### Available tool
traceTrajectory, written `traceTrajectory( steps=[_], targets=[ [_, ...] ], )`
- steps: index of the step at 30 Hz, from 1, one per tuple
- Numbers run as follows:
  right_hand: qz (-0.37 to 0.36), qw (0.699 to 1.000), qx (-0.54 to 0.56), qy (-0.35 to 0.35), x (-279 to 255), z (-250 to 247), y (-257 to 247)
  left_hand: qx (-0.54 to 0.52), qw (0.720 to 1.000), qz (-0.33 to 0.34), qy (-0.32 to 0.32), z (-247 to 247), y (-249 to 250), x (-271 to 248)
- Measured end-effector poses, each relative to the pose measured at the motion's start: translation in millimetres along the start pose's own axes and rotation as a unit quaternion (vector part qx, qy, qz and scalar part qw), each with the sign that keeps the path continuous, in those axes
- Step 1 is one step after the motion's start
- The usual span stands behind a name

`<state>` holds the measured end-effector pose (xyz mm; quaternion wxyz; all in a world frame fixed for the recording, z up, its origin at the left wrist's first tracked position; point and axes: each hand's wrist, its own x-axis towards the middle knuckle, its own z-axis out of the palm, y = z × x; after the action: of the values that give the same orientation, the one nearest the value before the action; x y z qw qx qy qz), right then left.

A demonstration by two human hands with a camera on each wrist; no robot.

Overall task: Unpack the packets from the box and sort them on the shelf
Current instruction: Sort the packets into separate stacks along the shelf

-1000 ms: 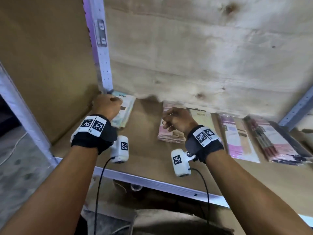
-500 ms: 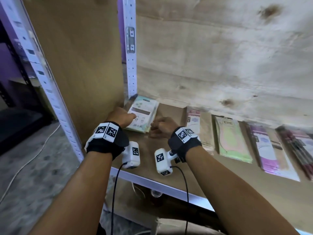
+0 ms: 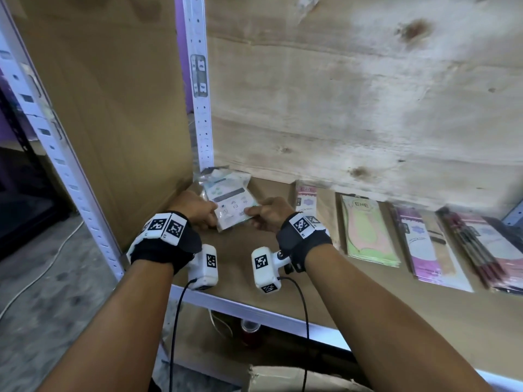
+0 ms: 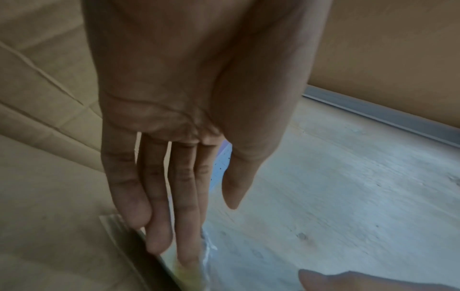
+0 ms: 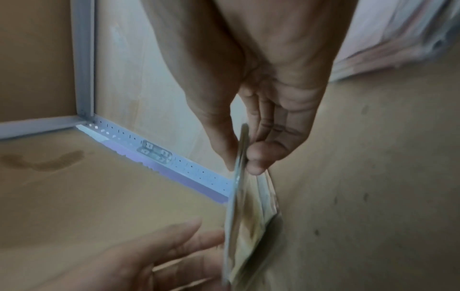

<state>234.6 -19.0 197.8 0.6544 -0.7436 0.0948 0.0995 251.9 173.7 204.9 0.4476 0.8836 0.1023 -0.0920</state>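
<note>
A small stack of pale green and white packets (image 3: 230,203) lies in the back left corner of the shelf board (image 3: 237,267). My right hand (image 3: 268,213) pinches the stack's right edge between thumb and fingers, which the right wrist view shows at the hand (image 5: 242,157) and packets (image 5: 248,226). My left hand (image 3: 198,207) is at the stack's left edge. Its fingers (image 4: 184,226) are straight, their tips touch the packet edge (image 4: 154,263), and the thumb is off it. The stack's near end looks slightly raised off the board.
Other packets lie in a row to the right: a pink one (image 3: 307,199), a green one (image 3: 365,230), a purple-white one (image 3: 424,244) and dark red ones (image 3: 481,250). A perforated metal post (image 3: 199,94) and a cardboard side wall (image 3: 113,108) close the left. A cardboard box (image 3: 297,377) sits below.
My right hand moved left from the pink packets to the pale green stack and pinched its right edge. My left hand stayed at the stack's left side.
</note>
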Motion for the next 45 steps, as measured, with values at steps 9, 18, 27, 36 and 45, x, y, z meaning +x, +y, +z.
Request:
traceTrajectory(
  steps=[9, 18, 27, 36, 45],
  targets=[
    [-0.155, 0.987, -0.053, 0.002, -59, -63, -28, -0.396, 0.913, -0.004, -0.101, 19, 47, -28],
    [-0.306, 0.88, -0.363, 0.029, -124, -132, -8, -0.473, 0.871, 0.082, -0.105, 69, 77, -55],
    [-0.129, 0.97, -0.179, 0.099, -149, -218, 47, -0.33, 0.9, 0.106, -0.263, 140, 93, -86],
    [-0.038, 0.998, -0.04, 0.004, -152, -262, 72, -0.357, 0.9, 0.108, -0.227, 182, 110, -80],
    [-0.009, 0.986, -0.151, -0.068, -166, -287, 81, -0.258, 0.942, 0.19, -0.103, 188, 103, -47]
  ],
)
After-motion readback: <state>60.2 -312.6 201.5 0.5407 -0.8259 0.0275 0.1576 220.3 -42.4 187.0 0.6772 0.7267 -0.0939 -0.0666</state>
